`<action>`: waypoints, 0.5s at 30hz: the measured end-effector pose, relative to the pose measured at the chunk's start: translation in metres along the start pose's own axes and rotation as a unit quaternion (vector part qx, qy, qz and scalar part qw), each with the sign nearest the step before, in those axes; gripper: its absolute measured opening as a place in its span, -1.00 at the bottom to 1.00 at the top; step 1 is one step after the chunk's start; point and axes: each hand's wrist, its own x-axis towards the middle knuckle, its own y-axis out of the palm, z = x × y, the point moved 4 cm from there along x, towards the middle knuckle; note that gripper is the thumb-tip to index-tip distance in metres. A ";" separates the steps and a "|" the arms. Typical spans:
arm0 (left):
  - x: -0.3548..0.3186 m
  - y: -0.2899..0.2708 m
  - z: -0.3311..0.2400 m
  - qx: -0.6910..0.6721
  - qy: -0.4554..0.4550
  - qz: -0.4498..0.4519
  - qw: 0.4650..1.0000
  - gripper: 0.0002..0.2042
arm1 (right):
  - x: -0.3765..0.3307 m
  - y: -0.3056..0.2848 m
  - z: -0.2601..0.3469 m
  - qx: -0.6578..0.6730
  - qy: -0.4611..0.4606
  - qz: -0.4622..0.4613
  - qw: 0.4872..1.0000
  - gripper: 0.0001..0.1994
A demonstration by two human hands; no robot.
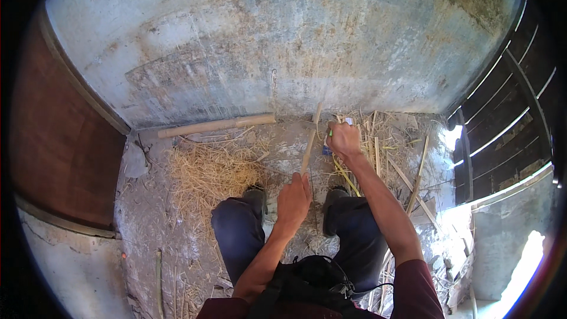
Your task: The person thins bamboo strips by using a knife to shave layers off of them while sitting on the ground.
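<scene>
My left hand (294, 198) is closed round the near end of a narrow bamboo strip (310, 146). The strip slants away from me, its far end near the foot of the wall. Just right of the strip's far half, my right hand (345, 140) makes a fist. A small bit of green shows at the fist's left side; the fingers hide the rest of what it grips. Below the fist a small blue object (326, 150) lies partly covered, too little of it showing to name.
A thick bamboo pole (218, 125) lies along the wall (283, 41). Pale shavings (207, 174) are heaped left of my feet. Long split strips (418, 177) litter the floor at the right, near a slatted dark panel (502, 124). A brown door (65, 124) stands at the left.
</scene>
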 end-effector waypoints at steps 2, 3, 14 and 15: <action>-0.001 -0.003 -0.001 0.008 0.002 0.000 1.000 -0.68 | 0.002 -0.003 -0.001 -0.012 0.021 -0.003 1.000 -0.79; -0.003 -0.003 -0.003 0.009 0.005 0.014 1.000 -0.68 | 0.004 -0.006 -0.007 -0.011 0.036 -0.010 0.999 -0.80; -0.014 -0.003 0.000 0.028 0.032 0.021 0.999 -0.67 | 0.011 -0.015 -0.026 -0.022 0.106 -0.053 0.993 -0.80; -0.014 -0.003 0.001 0.024 0.038 0.016 0.999 -0.67 | 0.012 -0.017 -0.024 -0.025 0.108 -0.050 0.993 -0.80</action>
